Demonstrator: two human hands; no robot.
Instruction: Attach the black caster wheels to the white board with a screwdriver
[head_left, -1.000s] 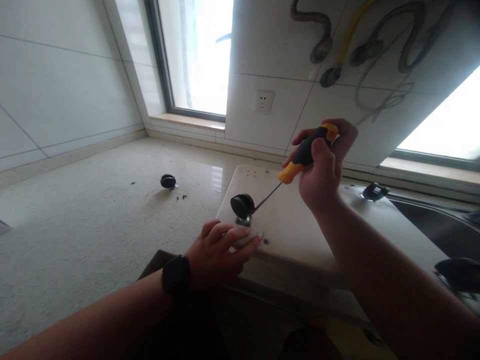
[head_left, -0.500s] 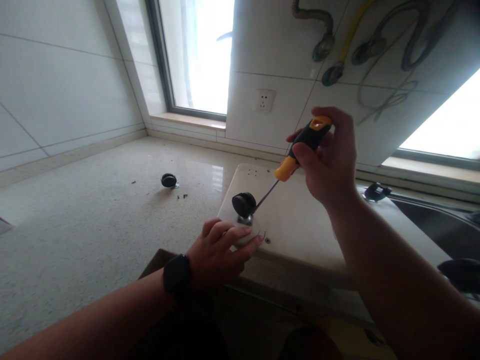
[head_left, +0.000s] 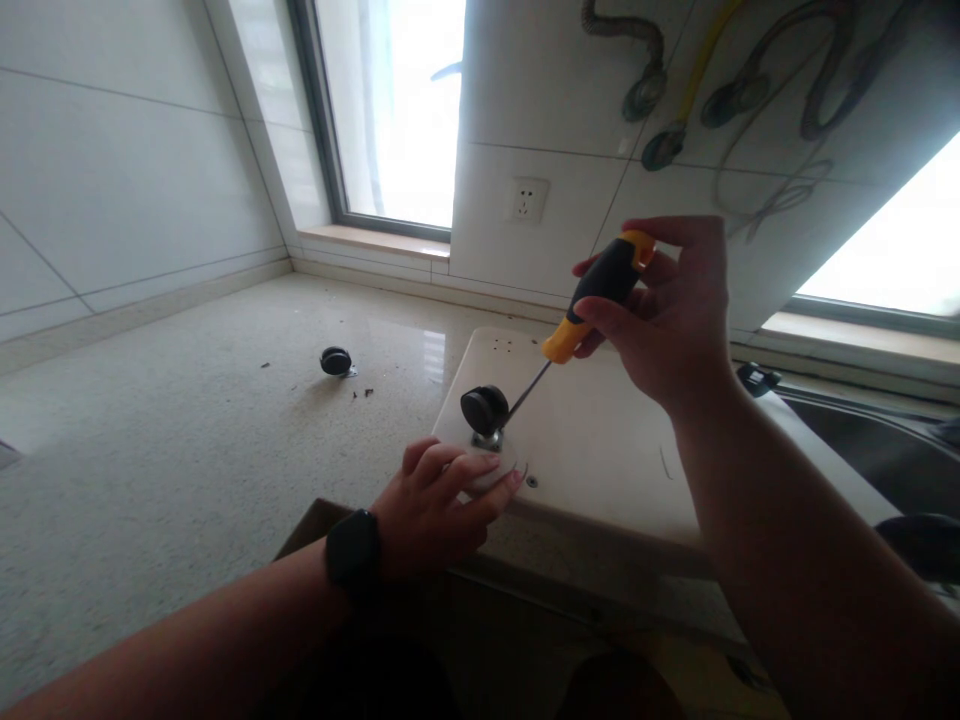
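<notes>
My right hand (head_left: pixel 664 310) is closed around the black and yellow handle of a screwdriver (head_left: pixel 604 285). Its shaft slants down to the left, and the tip meets the metal plate of a black caster wheel (head_left: pixel 484 410); the exact contact point is hidden behind the wheel. This caster stands on the near left corner of a white panel (head_left: pixel 592 450) lying on the counter. My left hand (head_left: pixel 457 490) rests on that corner just in front of the caster plate, fingers stretched out over the panel's edge.
A second black caster (head_left: pixel 335 361) lies on the speckled counter (head_left: pixel 225 450), with small dark screws (head_left: pixel 363 393) beside it. More casters sit at the panel's right end, near a metal sink (head_left: pixel 847 440). A wall socket (head_left: pixel 529 200) and hoses (head_left: pixel 645 60) are behind.
My right hand has turned on the screwdriver handle, its wrist shifting slightly right. The screwdriver tip stays at the caster plate, and my left hand keeps its place.
</notes>
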